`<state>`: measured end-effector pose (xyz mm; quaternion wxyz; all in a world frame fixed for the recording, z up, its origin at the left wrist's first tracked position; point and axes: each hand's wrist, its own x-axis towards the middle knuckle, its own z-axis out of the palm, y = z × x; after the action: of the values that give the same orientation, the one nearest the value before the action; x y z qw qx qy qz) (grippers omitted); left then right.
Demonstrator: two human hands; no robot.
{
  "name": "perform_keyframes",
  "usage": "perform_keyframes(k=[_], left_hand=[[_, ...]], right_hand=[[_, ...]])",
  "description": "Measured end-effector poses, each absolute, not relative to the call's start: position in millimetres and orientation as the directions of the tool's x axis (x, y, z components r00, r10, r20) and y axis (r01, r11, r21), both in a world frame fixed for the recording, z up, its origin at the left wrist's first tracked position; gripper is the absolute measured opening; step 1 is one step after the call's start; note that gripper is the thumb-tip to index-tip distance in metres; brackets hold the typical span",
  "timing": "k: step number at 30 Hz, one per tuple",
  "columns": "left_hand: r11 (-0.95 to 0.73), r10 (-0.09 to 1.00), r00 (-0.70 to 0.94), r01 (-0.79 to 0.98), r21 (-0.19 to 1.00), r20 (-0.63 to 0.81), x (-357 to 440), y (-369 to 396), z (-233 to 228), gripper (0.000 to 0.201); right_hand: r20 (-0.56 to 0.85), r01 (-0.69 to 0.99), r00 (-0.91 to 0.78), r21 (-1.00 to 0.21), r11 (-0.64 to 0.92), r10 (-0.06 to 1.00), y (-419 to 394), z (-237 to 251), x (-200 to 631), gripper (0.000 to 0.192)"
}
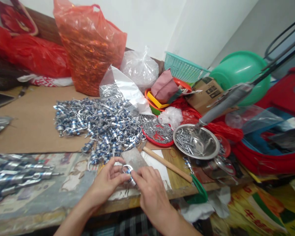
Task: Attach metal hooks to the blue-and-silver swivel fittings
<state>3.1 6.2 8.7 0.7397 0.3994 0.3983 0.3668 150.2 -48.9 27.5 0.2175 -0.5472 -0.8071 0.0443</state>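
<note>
Near the table's front edge, my left hand point(107, 180) and my right hand point(152, 188) meet around a small silver metal hook piece with a blue band point(129, 174). The thumb and fingers of my left hand grip its curved end. My right fingers close on its other side and partly hide it. Just beyond lies a greyish metal block point(135, 158). A big pile of similar silver-and-blue pieces point(105, 123) spreads over the cardboard. To the right, a tool with a wooden handle point(168, 164) lies slantwise; its head is mostly hidden.
A steel bowl point(210, 144) holds loose pins, beside a red plate point(159, 143) of small metal parts. More silver pieces point(17, 177) lie at left. A grey-handled lever point(226, 103) slants over the bowl. Behind stand an orange bag point(88, 49) and a green basin point(241, 72).
</note>
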Motion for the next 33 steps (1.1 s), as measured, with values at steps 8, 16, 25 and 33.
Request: perform_keyframes(k=[8, 16, 25, 33], left_hand=[[0.425, 0.854, 0.414, -0.207, 0.881, -0.314, 2.9, 7.1, 10.1, 0.037], [0.425, 0.85, 0.428, -0.215, 0.879, -0.306, 2.7, 6.7, 8.6, 0.036], [0.407, 0.866, 0.4, -0.214, 0.888, -0.301, 3.3, 8.8, 8.0, 0.041], [0.414, 0.868, 0.382, -0.208, 0.887, -0.316, 6.1, 9.2, 8.8, 0.044]], right_hand=[[0.33, 0.884, 0.019, -0.447, 0.138, 0.944, -12.3, 5.0, 223.0, 0.031], [0.143, 0.947, -0.012, -0.315, 0.057, 0.99, -16.2, 16.6, 241.6, 0.015], [0.327, 0.873, -0.271, -0.311, 0.374, 0.905, -70.2, 54.7, 222.7, 0.051], [0.288, 0.893, -0.258, -0.294, 0.342, 0.922, -73.8, 43.4, 211.4, 0.051]])
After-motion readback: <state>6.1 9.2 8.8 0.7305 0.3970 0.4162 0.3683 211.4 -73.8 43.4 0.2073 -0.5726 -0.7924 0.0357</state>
